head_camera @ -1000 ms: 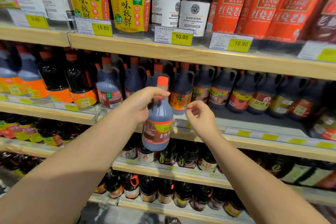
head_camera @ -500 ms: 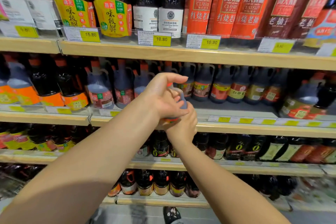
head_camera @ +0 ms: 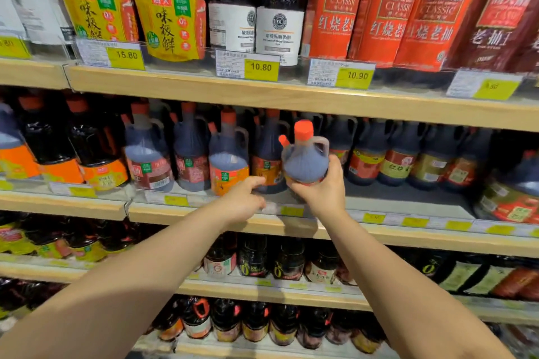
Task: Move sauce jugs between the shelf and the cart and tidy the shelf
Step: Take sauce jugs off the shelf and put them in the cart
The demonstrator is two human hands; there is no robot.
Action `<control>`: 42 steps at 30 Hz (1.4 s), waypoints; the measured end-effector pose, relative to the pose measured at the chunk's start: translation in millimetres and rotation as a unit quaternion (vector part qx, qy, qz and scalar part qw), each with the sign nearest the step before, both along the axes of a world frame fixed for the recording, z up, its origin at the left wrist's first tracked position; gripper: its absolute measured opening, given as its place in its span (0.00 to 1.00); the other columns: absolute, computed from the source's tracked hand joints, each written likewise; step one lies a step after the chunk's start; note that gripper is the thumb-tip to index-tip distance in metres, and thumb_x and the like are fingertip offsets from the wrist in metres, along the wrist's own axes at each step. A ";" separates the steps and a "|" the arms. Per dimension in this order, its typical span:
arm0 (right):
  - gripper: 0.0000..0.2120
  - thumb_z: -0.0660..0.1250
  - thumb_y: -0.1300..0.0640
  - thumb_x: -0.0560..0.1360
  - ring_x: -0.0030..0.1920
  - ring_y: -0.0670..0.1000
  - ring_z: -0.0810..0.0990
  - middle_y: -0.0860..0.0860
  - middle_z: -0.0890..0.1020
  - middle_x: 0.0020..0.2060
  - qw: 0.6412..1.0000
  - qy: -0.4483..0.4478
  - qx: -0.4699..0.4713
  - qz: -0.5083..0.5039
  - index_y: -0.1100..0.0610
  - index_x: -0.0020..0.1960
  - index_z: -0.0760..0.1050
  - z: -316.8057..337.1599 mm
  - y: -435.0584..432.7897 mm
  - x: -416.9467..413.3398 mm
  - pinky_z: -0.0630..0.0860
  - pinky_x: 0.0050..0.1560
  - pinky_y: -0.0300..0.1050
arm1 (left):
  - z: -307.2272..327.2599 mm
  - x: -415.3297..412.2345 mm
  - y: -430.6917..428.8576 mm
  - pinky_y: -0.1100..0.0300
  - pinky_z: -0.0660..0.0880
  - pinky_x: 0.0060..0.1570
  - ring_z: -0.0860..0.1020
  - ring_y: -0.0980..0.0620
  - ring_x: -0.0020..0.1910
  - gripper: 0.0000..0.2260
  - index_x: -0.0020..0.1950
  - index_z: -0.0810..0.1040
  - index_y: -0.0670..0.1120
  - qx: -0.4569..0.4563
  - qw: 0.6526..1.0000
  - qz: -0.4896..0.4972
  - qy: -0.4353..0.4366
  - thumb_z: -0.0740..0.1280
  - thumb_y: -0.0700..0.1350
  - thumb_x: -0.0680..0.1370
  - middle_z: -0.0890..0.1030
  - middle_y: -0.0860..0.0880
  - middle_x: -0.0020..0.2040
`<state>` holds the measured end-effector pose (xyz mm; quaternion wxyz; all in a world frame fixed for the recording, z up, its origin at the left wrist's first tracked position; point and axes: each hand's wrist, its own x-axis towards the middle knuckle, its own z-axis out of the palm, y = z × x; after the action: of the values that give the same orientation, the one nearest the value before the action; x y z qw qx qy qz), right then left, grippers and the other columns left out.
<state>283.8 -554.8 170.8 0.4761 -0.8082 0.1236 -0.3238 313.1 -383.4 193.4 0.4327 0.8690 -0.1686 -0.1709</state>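
A person's right hand (head_camera: 320,194) grips a dark, blue-grey plastic sauce jug (head_camera: 304,162) with an orange screw cap (head_camera: 303,129) and a looped handle. Fingers and thumb are curled round its lower body from beneath, holding it upright at the front of a light wooden supermarket shelf (head_camera: 186,217). Whether the jug's base touches the board cannot be told, as the palm hides it. Just left of those fingers, the left hand (head_camera: 243,198) reaches forward holding nothing, its fingers loosely bent. Its fingertips (head_camera: 259,181) are near the foot of an orange-labelled jug (head_camera: 229,167) in the row of similar orange-capped jugs (head_camera: 191,151) running behind both hands. Below the knuckles, yellow price tags (head_camera: 291,211) line the shelf's front edge. Well above the fingers, on the next shelf up, stand tall dark bottles in red wrappers (head_camera: 388,9) and yellow-labelled bottles (head_camera: 169,17), behind tags reading 15.80, 10.80 and 10.90.
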 end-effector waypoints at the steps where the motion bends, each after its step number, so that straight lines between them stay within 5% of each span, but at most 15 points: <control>1: 0.31 0.81 0.56 0.59 0.49 0.50 0.76 0.51 0.74 0.49 1.000 0.013 0.017 -0.004 0.54 0.53 0.66 -2.8 -3.1 4.1 0.69 0.37 0.26 | -8.4 8.1 -1.9 0.61 0.65 0.65 0.67 0.47 0.69 0.28 0.74 0.63 0.47 0.042 0.999 -0.005 -0.026 0.64 0.38 0.74 0.66 0.45 0.72; 5: 0.30 0.80 0.55 0.62 0.47 0.48 0.74 0.48 0.74 0.48 0.995 0.073 0.066 -0.010 0.56 0.54 0.64 -16.4 -15.5 13.8 0.68 0.41 0.33 | -32.7 26.1 -8.1 0.51 0.64 0.70 0.66 0.46 0.71 0.29 0.74 0.63 0.52 0.182 0.981 -0.005 -0.069 0.64 0.50 0.73 0.64 0.47 0.74; 9: 0.29 0.79 0.52 0.64 0.48 0.48 0.74 0.48 0.74 0.48 0.990 0.123 0.062 0.009 0.55 0.53 0.63 -14.9 -23.6 15.0 0.69 0.47 0.41 | -39.4 21.6 -14.8 0.57 0.62 0.71 0.62 0.46 0.73 0.25 0.72 0.66 0.50 0.208 0.976 -0.031 -0.057 0.64 0.48 0.75 0.64 0.44 0.74; 13: 0.28 0.78 0.51 0.63 0.52 0.51 0.76 0.51 0.75 0.51 0.989 0.124 0.074 -0.002 0.57 0.54 0.66 -18.9 -14.3 8.0 0.73 0.50 0.45 | -36.7 5.4 -2.7 0.61 0.63 0.66 0.65 0.47 0.71 0.23 0.71 0.67 0.48 0.134 0.990 -0.020 -0.042 0.64 0.44 0.76 0.66 0.45 0.73; 17: 0.28 0.76 0.53 0.66 0.60 0.55 0.71 0.56 0.73 0.56 0.992 0.086 0.023 -0.084 0.61 0.61 0.69 -20.7 29.8 -21.4 0.69 0.58 0.48 | -35.7 -27.5 52.4 0.61 0.70 0.53 0.73 0.47 0.60 0.19 0.67 0.71 0.47 0.024 0.994 0.097 0.037 0.64 0.44 0.76 0.72 0.46 0.66; 20: 0.15 0.72 0.55 0.70 0.51 0.54 0.75 0.55 0.75 0.49 0.994 0.094 0.056 0.011 0.57 0.52 0.70 -19.2 91.8 -48.6 0.71 0.52 0.47 | -36.8 -72.9 119.8 0.58 0.74 0.52 0.75 0.49 0.55 0.15 0.63 0.74 0.47 -0.014 0.978 0.191 0.082 0.63 0.42 0.76 0.76 0.48 0.62; 24: 0.10 0.70 0.55 0.73 0.38 0.48 0.73 0.48 0.73 0.37 0.973 0.134 0.073 0.171 0.54 0.48 0.69 -26.9 197.5 -96.7 0.70 0.41 0.43 | -51.1 -155.1 216.7 0.64 0.70 0.49 0.76 0.56 0.51 0.11 0.59 0.76 0.43 -0.073 0.949 0.286 0.111 0.63 0.40 0.78 0.76 0.48 0.51; 28: 0.08 0.68 0.60 0.74 0.32 0.46 0.68 0.49 0.69 0.32 0.929 0.185 0.042 0.317 0.62 0.43 0.70 -36.7 292.7 -145.8 0.65 0.38 0.40 | -74.1 -240.1 300.3 0.67 0.72 0.32 0.75 0.68 0.23 0.06 0.37 0.76 0.45 -0.143 0.893 0.410 0.116 0.66 0.37 0.74 0.78 0.55 0.27; 32: 0.18 0.68 0.62 0.74 0.28 0.48 0.61 0.49 0.62 0.29 0.874 0.226 0.005 0.430 0.54 0.35 0.59 -45.5 364.0 -179.6 0.60 0.31 0.37 | -104.6 -303.7 361.9 0.60 0.68 0.39 0.74 0.49 0.37 0.16 0.33 0.78 0.49 -0.176 0.800 0.549 0.165 0.62 0.34 0.77 0.77 0.48 0.27; 38: 0.20 0.70 0.60 0.72 0.30 0.47 0.62 0.48 0.63 0.28 0.794 0.289 -0.070 0.531 0.52 0.33 0.59 -74.5 434.2 -189.2 0.60 0.34 0.41 | -127.1 -339.8 395.8 0.55 0.67 0.41 0.73 0.47 0.41 0.06 0.44 0.77 0.45 -0.204 0.706 0.640 0.224 0.61 0.41 0.77 0.76 0.44 0.39; 42: 0.13 0.70 0.59 0.72 0.32 0.45 0.67 0.47 0.69 0.31 0.712 0.389 -0.089 0.577 0.51 0.37 0.66 -107.4 467.6 -170.1 0.64 0.35 0.37 | -149.4 -336.0 403.9 0.57 0.67 0.40 0.73 0.45 0.43 0.06 0.50 0.75 0.46 -0.204 0.649 0.688 0.253 0.63 0.41 0.74 0.76 0.44 0.43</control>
<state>113.7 -87.1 63.5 0.4056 -0.8155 -0.2223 0.3478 -22.9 20.5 44.0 0.6180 0.5488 0.5629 0.0015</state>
